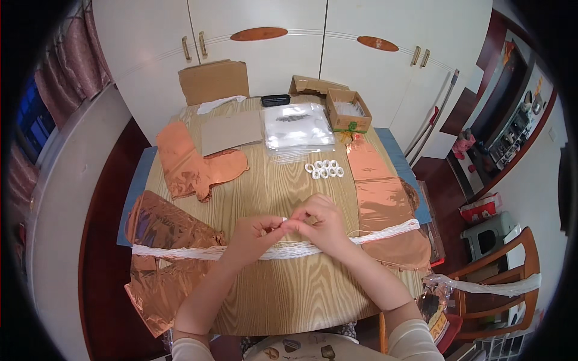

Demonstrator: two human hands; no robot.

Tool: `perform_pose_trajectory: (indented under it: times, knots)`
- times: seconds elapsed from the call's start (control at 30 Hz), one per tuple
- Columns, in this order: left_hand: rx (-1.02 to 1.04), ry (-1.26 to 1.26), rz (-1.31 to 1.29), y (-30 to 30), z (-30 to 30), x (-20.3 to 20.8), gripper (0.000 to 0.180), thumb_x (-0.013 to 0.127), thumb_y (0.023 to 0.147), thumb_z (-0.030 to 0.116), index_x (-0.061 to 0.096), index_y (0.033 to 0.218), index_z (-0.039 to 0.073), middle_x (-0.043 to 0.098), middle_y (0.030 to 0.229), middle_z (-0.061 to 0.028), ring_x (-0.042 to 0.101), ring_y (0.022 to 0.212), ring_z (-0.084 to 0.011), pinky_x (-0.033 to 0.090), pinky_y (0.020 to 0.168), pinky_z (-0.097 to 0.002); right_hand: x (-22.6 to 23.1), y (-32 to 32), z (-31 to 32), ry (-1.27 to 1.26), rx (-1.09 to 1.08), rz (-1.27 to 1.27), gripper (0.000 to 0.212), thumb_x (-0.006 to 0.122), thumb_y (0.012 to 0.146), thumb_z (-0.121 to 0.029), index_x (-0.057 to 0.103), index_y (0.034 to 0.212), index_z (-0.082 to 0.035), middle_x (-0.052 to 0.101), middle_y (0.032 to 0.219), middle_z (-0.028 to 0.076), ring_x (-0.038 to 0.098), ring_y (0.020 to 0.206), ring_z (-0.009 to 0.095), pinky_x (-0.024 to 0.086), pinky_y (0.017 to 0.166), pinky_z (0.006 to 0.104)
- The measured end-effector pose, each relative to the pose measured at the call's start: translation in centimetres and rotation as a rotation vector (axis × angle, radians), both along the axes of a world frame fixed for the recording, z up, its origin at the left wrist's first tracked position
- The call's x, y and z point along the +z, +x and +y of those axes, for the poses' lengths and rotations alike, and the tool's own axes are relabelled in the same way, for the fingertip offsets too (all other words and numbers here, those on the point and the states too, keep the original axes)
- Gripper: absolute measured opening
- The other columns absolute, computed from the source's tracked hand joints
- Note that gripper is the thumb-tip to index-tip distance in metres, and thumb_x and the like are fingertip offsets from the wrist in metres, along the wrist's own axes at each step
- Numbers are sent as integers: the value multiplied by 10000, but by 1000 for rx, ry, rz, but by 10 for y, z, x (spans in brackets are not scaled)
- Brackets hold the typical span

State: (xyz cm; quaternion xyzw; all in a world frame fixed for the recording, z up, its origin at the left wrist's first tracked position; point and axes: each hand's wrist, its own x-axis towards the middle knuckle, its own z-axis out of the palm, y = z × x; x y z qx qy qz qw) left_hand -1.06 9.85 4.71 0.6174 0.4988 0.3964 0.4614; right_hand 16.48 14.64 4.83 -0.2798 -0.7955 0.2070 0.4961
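Above the middle of the table, my left hand point(256, 236) and my right hand point(320, 221) meet fingertip to fingertip. Both pinch a small white piece point(284, 220); most of it is hidden by the fingers, so its kind is unclear. Under my wrists a long bundle of white strings point(295, 251) stretches across the table from left to right. A thin strand runs near my right wrist. Just beyond my hands lie several small white rings point(325, 172), grouped in two rows.
Copper-coloured foil balloons, flat, lie at left point(180, 162), near left point(165, 277) and right point(382, 192). Farther back are a cardboard sheet point(232, 131), a stack of clear plastic bags point(298, 129), a black case point(275, 100) and an open carton point(351, 111). A wooden chair point(530, 259) stands at right.
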Motion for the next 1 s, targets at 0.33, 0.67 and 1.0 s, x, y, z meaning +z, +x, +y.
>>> perform_pose_trajectory:
  times: [0.33,0.67,1.0]
  knots:
    - [-26,-126,-466,-3,2,3,136,558,841,105,614,917,8,626,807,-26,555,720,-71,428,657,-210,12,5,-8,-1,68,65,96,678,723,-83,617,788,-47,581,749,63,575,695,186,461,624,278]
    - [-20,-276,-708,-6,0,6,128,544,847,113,609,915,27,584,733,5,418,554,-13,306,490,-149,-10,-6,-6,-699,430,199,163,559,859,-124,541,984,-21,560,734,14,527,684,75,439,627,234]
    - [-120,-372,-784,-4,-3,2,147,525,856,97,602,954,19,599,779,-11,396,540,-22,311,490,-140,-22,-2,5,-482,220,166,176,538,872,-159,602,920,-2,585,677,15,497,611,74,400,547,234]
